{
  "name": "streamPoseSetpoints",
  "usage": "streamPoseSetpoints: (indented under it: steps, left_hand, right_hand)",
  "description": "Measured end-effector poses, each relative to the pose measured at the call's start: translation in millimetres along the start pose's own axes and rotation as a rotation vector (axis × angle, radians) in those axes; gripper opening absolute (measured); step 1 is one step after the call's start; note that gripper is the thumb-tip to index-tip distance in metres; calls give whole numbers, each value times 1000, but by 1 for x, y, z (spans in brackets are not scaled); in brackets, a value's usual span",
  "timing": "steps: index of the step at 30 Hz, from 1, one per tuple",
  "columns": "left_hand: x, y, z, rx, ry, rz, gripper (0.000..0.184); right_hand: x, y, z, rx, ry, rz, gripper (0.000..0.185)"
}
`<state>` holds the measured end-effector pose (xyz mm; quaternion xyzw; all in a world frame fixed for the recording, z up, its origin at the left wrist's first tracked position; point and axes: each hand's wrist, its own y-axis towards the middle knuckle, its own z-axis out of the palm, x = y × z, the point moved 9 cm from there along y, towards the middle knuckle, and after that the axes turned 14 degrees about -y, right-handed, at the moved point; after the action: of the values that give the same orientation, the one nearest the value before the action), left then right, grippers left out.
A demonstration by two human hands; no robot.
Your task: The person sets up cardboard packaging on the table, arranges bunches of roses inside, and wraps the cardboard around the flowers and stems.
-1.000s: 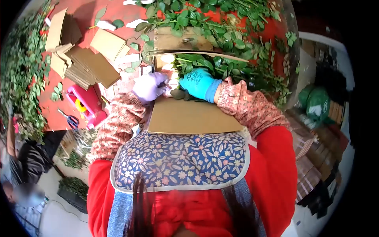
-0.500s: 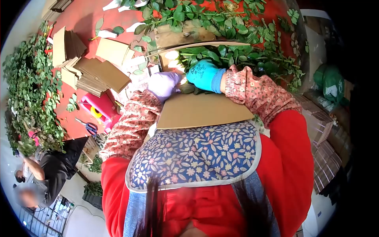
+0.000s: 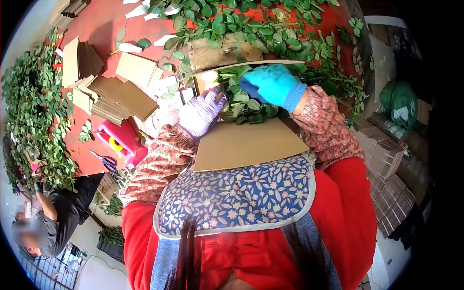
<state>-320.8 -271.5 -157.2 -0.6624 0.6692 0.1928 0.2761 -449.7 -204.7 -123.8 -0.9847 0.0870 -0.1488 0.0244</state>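
Pale rose heads [image 3: 210, 76] and leafy rose stems [image 3: 241, 101] lie between two cardboard pieces. My left hand [image 3: 202, 113], in a striped lilac glove, is at the flower end with its fingers bent round a rose, whose grip is partly hidden. My right hand [image 3: 274, 86], in a blue glove with dark palm coating, rests over the leaves farther right; its fingertips are turned down and blurred. The near cardboard sheet [image 3: 249, 144] spreads toward my apron. Behind the flowers, a thin cardboard edge [image 3: 251, 63] stands in front of a wooden block [image 3: 224, 54].
Cardboard stacks [image 3: 118, 99] lie left on the red table, near a pink tape dispenser [image 3: 123, 140] and scissors [image 3: 107, 162]. Cut foliage [image 3: 38, 106] covers the left edge; more stems [image 3: 251, 24] lie behind. Another person [image 3: 58, 217] works at the lower left.
My right hand has moved right, away from the flower heads, uncovering more leaves. My left hand has moved slightly down, and the near cardboard sits lower in view.
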Motion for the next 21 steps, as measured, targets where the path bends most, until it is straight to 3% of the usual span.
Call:
streamPoseSetpoints:
  steps: [2,4,6,8,14,15,20,21]
  left_hand:
    - [-6,0,-2,-15,24,107,42]
    - [3,-5,7,-51,16,100,45]
    - [5,-6,4,-87,8,92,48]
    - [4,-6,1,-18,22,-18,53]
    - [12,-10,14,32,-8,-62,62]
    - [15,-11,18,18,-15,-39,62]
    - [16,-6,11,89,-86,-116,61]
    - [20,-7,10,42,-261,-76,65]
  right_hand:
    - [0,-2,-9,-108,-16,-1,17]
    - [8,2,9,173,-38,84,22]
    - [35,11,2,59,-202,-25,37]
    - [42,17,21,70,-269,-28,39]
    - [33,23,62,228,-437,-59,38]
    - [25,22,76,388,-433,-32,56]
    - [19,25,76,275,-326,-70,54]
    - [19,26,75,265,-321,-67,53]
